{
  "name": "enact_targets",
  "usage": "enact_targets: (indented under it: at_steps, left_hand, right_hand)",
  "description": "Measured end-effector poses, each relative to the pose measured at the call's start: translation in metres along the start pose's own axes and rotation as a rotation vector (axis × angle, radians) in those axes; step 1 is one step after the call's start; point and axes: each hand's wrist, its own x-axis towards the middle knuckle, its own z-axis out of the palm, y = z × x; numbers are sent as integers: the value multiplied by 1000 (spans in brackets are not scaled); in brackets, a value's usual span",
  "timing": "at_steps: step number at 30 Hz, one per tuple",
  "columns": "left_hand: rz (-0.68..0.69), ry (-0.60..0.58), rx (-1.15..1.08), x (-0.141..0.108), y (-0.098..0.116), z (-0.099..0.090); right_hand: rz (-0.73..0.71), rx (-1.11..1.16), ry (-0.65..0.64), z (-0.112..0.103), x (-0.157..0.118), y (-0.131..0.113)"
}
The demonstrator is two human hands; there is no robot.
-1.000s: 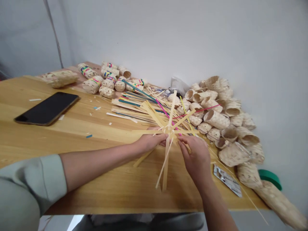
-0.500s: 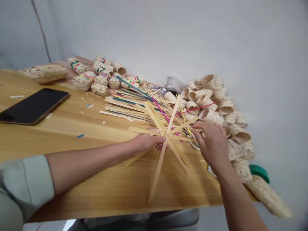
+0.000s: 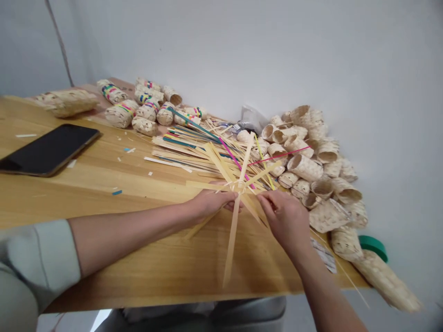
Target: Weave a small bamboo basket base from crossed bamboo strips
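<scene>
A star of pale bamboo strips [image 3: 232, 230], crossed and interlaced at the centre, is held just over the table. My left hand [image 3: 216, 203] is closed on it near the middle, thumb on top and fingers underneath. My right hand [image 3: 287, 219] pinches at the right side of the star, close to its centre, with thumb and forefinger together. What lies in that pinch is mostly hidden; it looks like one of the bamboo strips. A thin pale strip [image 3: 351, 278] trails beyond the right wrist over the table edge.
Loose natural and coloured strips [image 3: 180, 150] lie behind the star. Woven bamboo tubes [image 3: 304, 167] pile up on the right, with a green tape roll [image 3: 374, 246]. Colour-banded woven pieces [image 3: 121, 114] stand at the back left. A phone [image 3: 50, 148] lies on the left.
My right hand has moved left and slightly down, in toward the star's centre. A printed paper and the thin trailing strip show more plainly now. My left hand keeps its hold.
</scene>
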Motion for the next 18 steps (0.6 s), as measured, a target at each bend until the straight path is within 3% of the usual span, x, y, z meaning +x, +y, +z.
enact_targets:
  at_steps: [3,7,12,18]
  left_hand:
    - [3,13,-30,1,-3,0]
    - [-4,31,11,2,-6,-1]
    - [-32,43,-2,3,-1,-2]
    - [-66,-28,-72,2,2,-2]
  right_hand:
    - [188,233,-136,7,-3,-13]
    - [223,350,-263,8,-1,-15]
    - [237,280,-221,3,-3,-4]
    - [159,313,-193,2,-6,3]
